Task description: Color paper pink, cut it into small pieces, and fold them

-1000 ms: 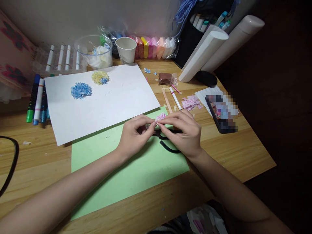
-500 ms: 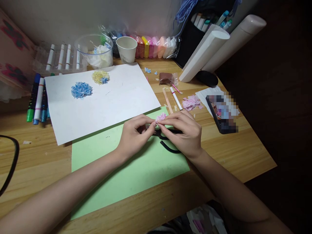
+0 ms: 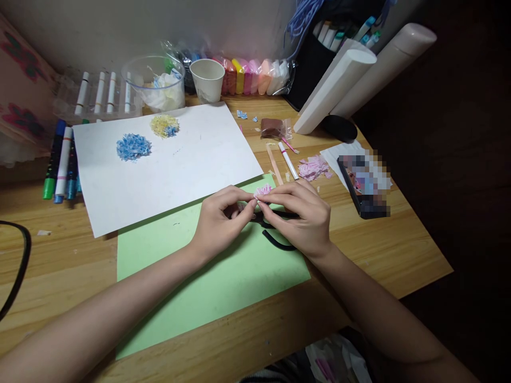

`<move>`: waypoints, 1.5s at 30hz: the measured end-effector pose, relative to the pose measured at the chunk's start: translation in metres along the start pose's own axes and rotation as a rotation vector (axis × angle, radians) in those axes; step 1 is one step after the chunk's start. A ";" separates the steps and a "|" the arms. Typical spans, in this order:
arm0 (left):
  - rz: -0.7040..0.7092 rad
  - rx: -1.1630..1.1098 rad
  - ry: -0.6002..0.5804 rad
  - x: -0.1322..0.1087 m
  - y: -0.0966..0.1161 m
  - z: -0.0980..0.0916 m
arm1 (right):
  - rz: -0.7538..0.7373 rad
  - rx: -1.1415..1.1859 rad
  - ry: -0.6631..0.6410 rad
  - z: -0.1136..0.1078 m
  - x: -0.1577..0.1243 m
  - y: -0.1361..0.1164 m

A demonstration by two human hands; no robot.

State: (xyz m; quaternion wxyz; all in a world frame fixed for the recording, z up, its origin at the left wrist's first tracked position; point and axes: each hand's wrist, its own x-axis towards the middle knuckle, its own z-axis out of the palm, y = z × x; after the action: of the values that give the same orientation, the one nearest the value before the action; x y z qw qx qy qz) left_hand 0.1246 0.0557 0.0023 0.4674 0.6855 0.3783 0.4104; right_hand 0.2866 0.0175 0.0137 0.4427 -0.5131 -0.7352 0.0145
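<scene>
Between my fingertips is a small fringed piece of pink-and-white paper (image 3: 263, 190). My left hand (image 3: 222, 215) pinches its lower end with thumb and forefinger. Close against it, my right hand (image 3: 303, 215) pinches the same end, thumb and fingers together. Black-handled scissors (image 3: 277, 243) lie under my right hand on the green sheet (image 3: 207, 292); their blades are mostly hidden. Beyond my right hand rests a heap of pink paper scraps (image 3: 314, 168). A white sheet (image 3: 199, 154) overlaps the green one and bears a blue paper clump (image 3: 134, 147) and a yellow one (image 3: 164, 126).
A phone (image 3: 362, 186) lies on the right. A marker (image 3: 288, 160) and a wooden stick (image 3: 274, 165) sit beyond my hands. Along the back stand a clear tub (image 3: 154, 88), a paper cup (image 3: 207, 80) and bagged coloured clay (image 3: 255, 77). White rolls (image 3: 339, 90) lean at the right.
Almost nothing differs. Both hands keep their pinch on the pink paper, with only a very slight shift of the fingers.
</scene>
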 end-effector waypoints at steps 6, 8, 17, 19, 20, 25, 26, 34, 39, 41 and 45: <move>-0.001 -0.008 0.012 0.000 -0.001 0.000 | -0.019 -0.002 0.003 0.000 0.000 0.000; -0.009 -0.010 0.010 0.000 -0.001 0.000 | -0.015 0.001 0.004 0.000 0.000 0.000; -0.026 -0.004 0.007 0.000 -0.001 0.000 | -0.009 0.013 -0.005 0.000 0.001 0.000; -0.036 0.007 0.007 0.000 -0.001 0.001 | -0.004 0.018 -0.006 0.000 0.001 -0.001; -0.036 0.016 0.007 0.000 -0.001 0.001 | 0.005 0.023 -0.007 0.000 0.001 -0.002; 0.027 0.086 0.003 -0.003 -0.001 0.001 | 0.105 0.080 -0.021 0.001 -0.001 -0.005; 0.042 0.100 0.000 -0.004 0.000 0.002 | 0.126 0.095 -0.026 0.001 -0.002 -0.005; 0.092 0.141 0.002 -0.004 0.000 0.004 | 0.186 0.156 -0.046 0.002 -0.002 -0.007; 0.040 0.134 0.020 -0.002 -0.002 0.003 | 0.251 0.153 -0.038 0.001 -0.001 -0.008; 0.019 0.126 0.029 -0.002 -0.002 0.002 | 0.308 0.158 -0.020 0.000 0.000 -0.007; -0.001 0.117 0.044 -0.001 -0.002 0.002 | 0.439 0.235 -0.016 0.001 0.000 -0.004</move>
State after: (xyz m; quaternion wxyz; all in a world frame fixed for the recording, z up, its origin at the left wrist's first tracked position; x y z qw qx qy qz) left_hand 0.1259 0.0543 -0.0004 0.4183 0.7023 0.4124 0.4022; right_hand 0.2827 0.0160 0.0150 0.4796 -0.6053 -0.6031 0.1996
